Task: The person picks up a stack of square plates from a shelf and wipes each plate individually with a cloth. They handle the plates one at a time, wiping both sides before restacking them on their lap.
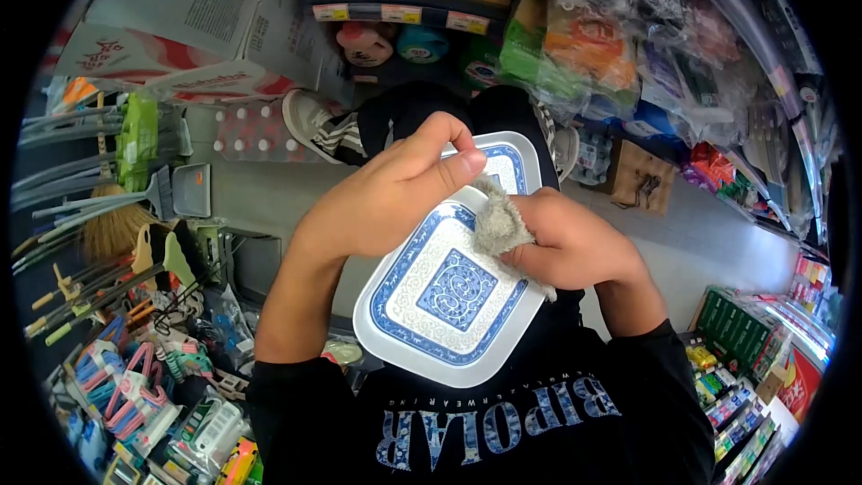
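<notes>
Over my lap lies a white rectangular tray (422,332) with rounded corners, a blue patterned border and a blue square in its middle. A second tray (525,148) of like pattern shows partly behind it, toward my knees. My right hand (575,238) is closed around a bunched grey cloth (500,226), which touches the front tray near its far right corner. Across the trays' left side reaches my left hand (413,184), thumb and fingers pinched together beside the cloth's end. What sits in that pinch is hidden.
Brooms (117,216) and a dustpan (191,189) stand at left, above packaged goods and hangers (139,386). Large cartons (193,27) and packed bottles (256,133) lie beyond. Ahead, a shelf (404,13) holds detergent bottles (422,43); bagged goods (593,45) crowd the right.
</notes>
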